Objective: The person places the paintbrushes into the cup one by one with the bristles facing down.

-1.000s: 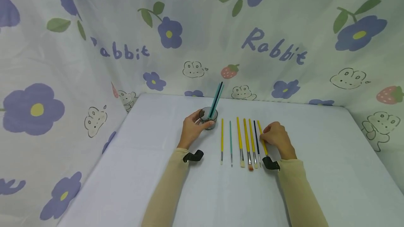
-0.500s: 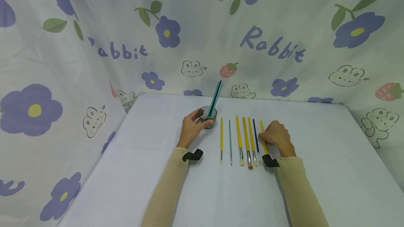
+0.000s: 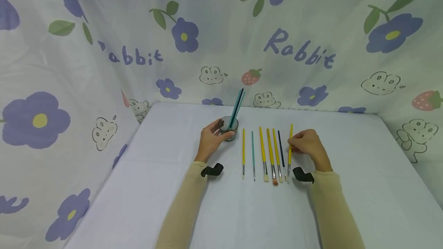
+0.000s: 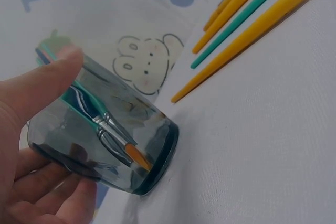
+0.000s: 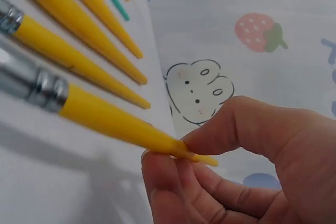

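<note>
My left hand (image 3: 209, 141) grips a clear greyish drinking glass (image 4: 131, 114), which leans to one side in the left wrist view. Inside it stand a few paintbrushes (image 3: 237, 107) with teal and dark handles, bristles down; one has orange bristles. To the right, my right hand (image 3: 308, 141) pinches the handle of a yellow paintbrush (image 5: 110, 119) between thumb and fingers near its thin end. That brush lies alongside the right end of a row, bristles toward me, and a shadow shows on the cloth beside it in the right wrist view.
Between my hands lie several paintbrushes side by side, among them a yellow brush (image 3: 243, 149), a teal brush (image 3: 253, 153) and a dark-blue brush (image 3: 281, 149). A white cloth (image 3: 256, 218) covers the table. Behind it hangs a curtain (image 3: 214, 30) printed with flowers and rabbits.
The yellow brush in my right hand has swung from slanted to nearly upright in the head view, its thin end shifting right. My right hand has moved slightly right; the left hand holds still.
</note>
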### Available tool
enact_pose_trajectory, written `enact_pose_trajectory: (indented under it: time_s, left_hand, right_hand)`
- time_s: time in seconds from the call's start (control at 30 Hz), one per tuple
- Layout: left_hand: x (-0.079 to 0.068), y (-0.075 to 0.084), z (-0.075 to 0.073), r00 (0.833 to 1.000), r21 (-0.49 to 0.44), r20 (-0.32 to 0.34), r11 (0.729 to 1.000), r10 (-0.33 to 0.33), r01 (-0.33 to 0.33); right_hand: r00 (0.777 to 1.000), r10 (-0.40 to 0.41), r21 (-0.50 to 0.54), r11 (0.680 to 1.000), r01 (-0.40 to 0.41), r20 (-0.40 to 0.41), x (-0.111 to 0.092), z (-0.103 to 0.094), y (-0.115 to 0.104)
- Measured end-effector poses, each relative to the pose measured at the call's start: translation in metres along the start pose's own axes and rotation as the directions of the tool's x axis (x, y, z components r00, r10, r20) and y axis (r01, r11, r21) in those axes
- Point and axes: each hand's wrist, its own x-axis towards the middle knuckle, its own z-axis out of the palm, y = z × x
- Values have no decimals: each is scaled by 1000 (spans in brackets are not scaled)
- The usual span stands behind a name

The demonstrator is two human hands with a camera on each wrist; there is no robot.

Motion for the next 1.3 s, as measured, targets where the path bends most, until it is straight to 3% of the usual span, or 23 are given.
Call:
enact_pose_trajectory:
  time_s: [0.2,0.43,0.83,1.2,1.3]
  left_hand:
    - [0,-1,0,999,9,-17,1000,29,-29]
    - [1,-3,2,1000,-7,-7,1000,8,-8]
    - [0,-1,2,1000,-17,-15,1000,-7,6]
    - [-1,6,2,1000,-27,4,1000,-9,9]
    - [-2,2,0,1000,-29,-13,1000,-3,3]
  right_hand:
    - [1000,2,150,989,-1,-4,-2,-2,-2]
    - [1000,17,284,959,-13,-13,-1,-3,-6]
    - [999,-33,483,874,49,-42,-7,-2,-18]
    - [998,-37,646,761,63,-53,-5,3,-35]
    - [997,-58,659,748,81,-57,-4,7,-42]
